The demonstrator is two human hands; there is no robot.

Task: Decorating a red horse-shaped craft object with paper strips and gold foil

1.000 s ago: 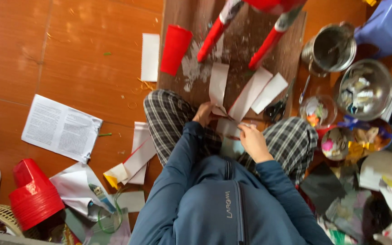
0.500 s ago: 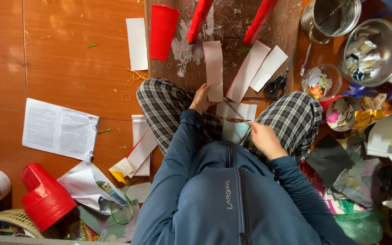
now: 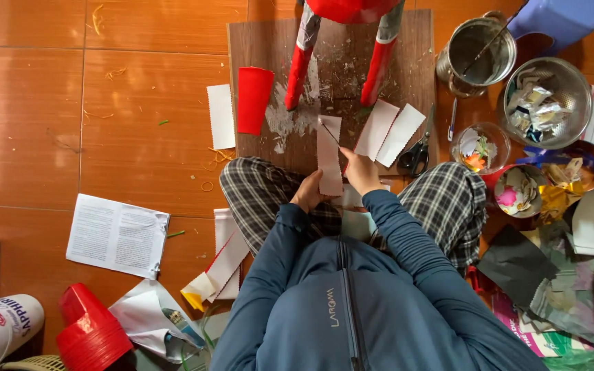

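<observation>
Two hands now grip one white paper strip (image 3: 329,158) over the lap: left hand (image 3: 309,194) pinches its bottom, right hand (image 3: 359,172) its side w/ a thin stick; strip raised vs. moments ago, above wooden board (image 3: 262,48).

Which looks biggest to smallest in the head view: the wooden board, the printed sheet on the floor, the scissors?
1. wooden board
2. printed sheet
3. scissors
All lie on the floor, so nearness hardly skews this.
</observation>
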